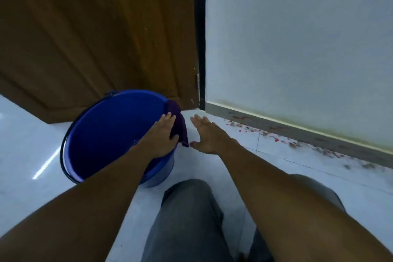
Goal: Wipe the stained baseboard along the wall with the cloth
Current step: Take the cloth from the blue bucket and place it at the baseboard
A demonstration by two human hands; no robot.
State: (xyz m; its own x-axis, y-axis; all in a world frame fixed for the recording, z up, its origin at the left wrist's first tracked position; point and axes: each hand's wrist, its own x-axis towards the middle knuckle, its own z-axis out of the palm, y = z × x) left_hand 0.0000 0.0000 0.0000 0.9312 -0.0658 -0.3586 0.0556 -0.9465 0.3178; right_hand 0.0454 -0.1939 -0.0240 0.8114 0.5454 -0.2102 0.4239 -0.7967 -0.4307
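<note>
**Baseboard still stained, cloth only just being picked up off the bucket**

Baseboard (297, 132) runs along the foot of the pale wall (297, 38), from the door-frame corner out toward the right edge of the view, with red smears on its face and red specks and dark crumbs on the floor (234, 161) right at its base. Nothing looks wiped yet.

The cloth (179, 122), dark purple, is draped over the far right rim of the blue bucket (110, 134), half hanging down the outside. Left hand (163, 134) lies on top of it, fingers stretched along the fabric and thumb curling round the near fold, so I'd call that grip only partly closed on the cloth, not a firm hold. Right hand (207, 135) is flat and spread wide open just beside the cloth, holding nothing, hovering low over the floor as far as I can tell. Both arms are reaching well forward over bent knees in grey trousers (187, 219).

What I'd worry about:
- pulling the cloth with that loose hold could let it slip back into the bucket or drop on the floor
- leaning on the rim could tip the bucket; can't tell if there's water in it
- wiping straight through could smear the red further along the baseboard or onto the wall
- crumbs at the floor edge would get dragged onto the cloth
</note>
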